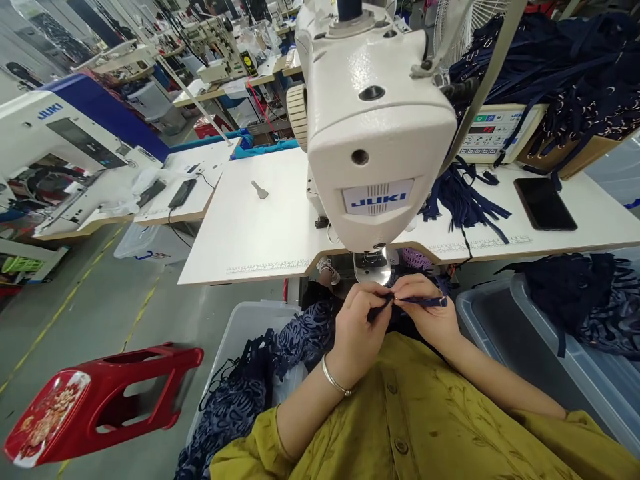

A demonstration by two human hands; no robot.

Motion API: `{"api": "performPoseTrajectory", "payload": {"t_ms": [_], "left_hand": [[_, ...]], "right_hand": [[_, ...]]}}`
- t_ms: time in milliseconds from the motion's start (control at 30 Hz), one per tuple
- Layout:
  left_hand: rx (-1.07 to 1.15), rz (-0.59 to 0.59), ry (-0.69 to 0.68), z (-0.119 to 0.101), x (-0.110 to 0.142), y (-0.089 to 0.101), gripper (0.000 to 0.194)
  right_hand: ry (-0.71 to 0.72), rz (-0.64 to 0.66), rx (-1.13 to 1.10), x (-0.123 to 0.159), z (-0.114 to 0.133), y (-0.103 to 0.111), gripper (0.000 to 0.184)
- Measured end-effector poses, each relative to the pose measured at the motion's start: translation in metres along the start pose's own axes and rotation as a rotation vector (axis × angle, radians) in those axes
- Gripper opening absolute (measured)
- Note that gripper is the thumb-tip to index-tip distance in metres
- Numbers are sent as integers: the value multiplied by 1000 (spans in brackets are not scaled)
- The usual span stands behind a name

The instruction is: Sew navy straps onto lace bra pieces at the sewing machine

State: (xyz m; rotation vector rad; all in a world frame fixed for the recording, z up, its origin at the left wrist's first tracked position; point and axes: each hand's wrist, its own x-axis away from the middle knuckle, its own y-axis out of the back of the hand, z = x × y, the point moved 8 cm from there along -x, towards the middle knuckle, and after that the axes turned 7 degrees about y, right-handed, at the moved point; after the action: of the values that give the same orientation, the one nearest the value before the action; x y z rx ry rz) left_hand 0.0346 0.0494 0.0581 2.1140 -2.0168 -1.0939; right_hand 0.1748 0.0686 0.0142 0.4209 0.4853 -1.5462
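Olive shirt point(365, 420), hands point(361, 327) pinching strap point(431, 302), JUKI machine point(380, 127)

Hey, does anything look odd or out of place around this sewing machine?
Slightly untidy: a loose navy strap dangles across the control box, partly covering its front, and patterned fabric spills over the left bin's rim. No obvious damage shows.

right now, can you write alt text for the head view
A person's left hand and right hand pinch a navy strap at a white JUKI sewing machine. A phone lies on the table; patterned fabric drapes over a bin at left.
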Motion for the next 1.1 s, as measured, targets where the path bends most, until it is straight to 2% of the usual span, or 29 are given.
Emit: {"api": "performPoseTrajectory", "payload": {"t_ms": [167, 333, 433, 600, 667, 767, 900, 933, 1000, 1100], "left_hand": [[10, -5, -18, -1, 1, -1, 16], [63, 34, 41, 1, -1, -4, 13], [147, 79, 201, 14, -1, -6, 11], [354, 159, 587, 50, 9, -19, 21], [382, 151, 630, 58, 11, -20, 23], [184, 30, 511, 61, 6, -7, 19], [-261, -229, 184, 45, 2, 20, 28], [-340, -257, 79, 39, 4, 22, 31], [-444, -184, -129, 26, 7, 14, 37], [-517, 94, -317, 20, 13, -10, 42]], "right_hand": [[83, 21, -2, 2, 5, 1, 17], [19, 18, 29, 2, -3, 4, 5], [-116, 79, 28, 0, -11, 4, 9], [-320, 266, 55, -10, -18, -5, 15], [-331, 309, 122, -17, -20, -8, 16], [-290, 306, 296, -27, -24, -8, 16], [-247, 275, 470, -32, -29, -10, 17], [-244, 272, 488, -32, -30, -11, 17], [-237, 269, 508, -33, -30, -12, 16], [-230, 273, 479, -35, -32, -13, 12]]}}
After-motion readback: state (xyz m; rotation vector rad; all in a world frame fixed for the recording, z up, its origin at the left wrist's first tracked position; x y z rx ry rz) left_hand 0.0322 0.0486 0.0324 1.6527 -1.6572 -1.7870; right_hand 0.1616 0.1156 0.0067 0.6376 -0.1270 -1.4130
